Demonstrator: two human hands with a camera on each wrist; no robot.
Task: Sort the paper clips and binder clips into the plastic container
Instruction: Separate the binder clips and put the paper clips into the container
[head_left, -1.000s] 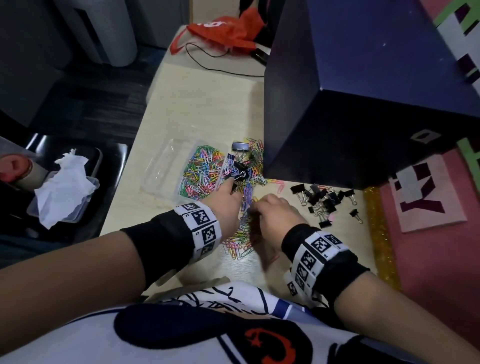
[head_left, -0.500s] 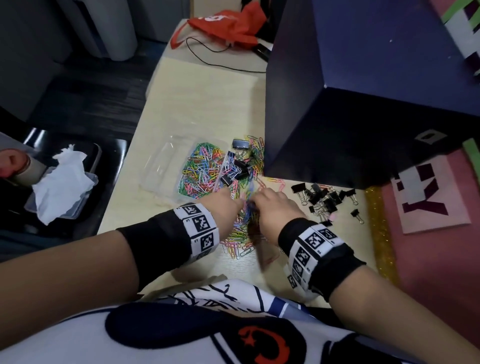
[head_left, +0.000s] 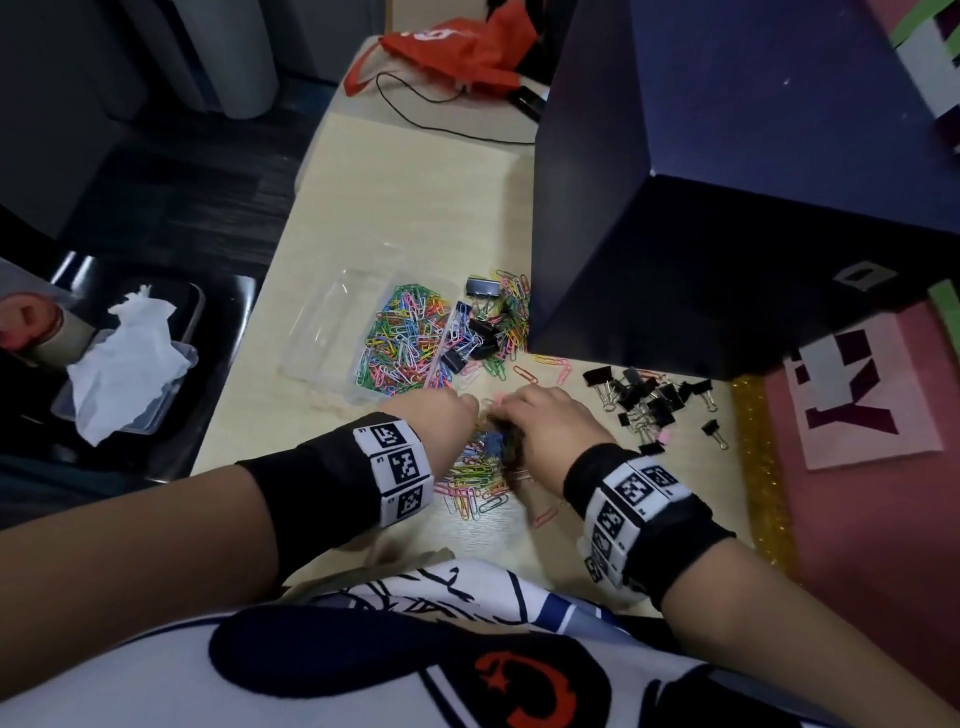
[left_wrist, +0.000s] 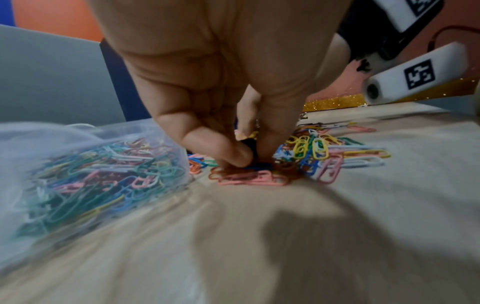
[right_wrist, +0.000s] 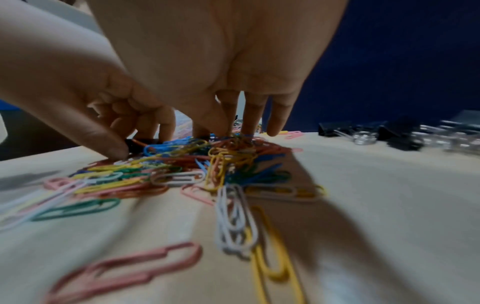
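Note:
A clear plastic container (head_left: 311, 332) on the wooden desk holds a heap of coloured paper clips (head_left: 405, 338); it also shows in the left wrist view (left_wrist: 85, 174). More paper clips (head_left: 475, 478) lie loose between my wrists. Black binder clips (head_left: 649, 400) are grouped to the right, and others (head_left: 478, 332) lie mixed with paper clips by the container. My left hand (head_left: 457, 410) pinches a small black binder clip (left_wrist: 250, 147) in the loose pile. My right hand (head_left: 524, 415) has its fingertips (right_wrist: 249, 127) down in the pile, thumb and forefinger pinching paper clips (right_wrist: 233, 144).
A large dark blue box (head_left: 727, 208) stands right behind the clips. A red bag (head_left: 457, 47) and a black cable (head_left: 447, 119) lie at the desk's far end. A tub with white tissue (head_left: 124, 353) sits off the left edge. Pink mat (head_left: 857, 415) to the right.
My left hand drew back from the binder clips by the container to the near pile. My right hand moved left, and the two hands now meet over the loose paper clips.

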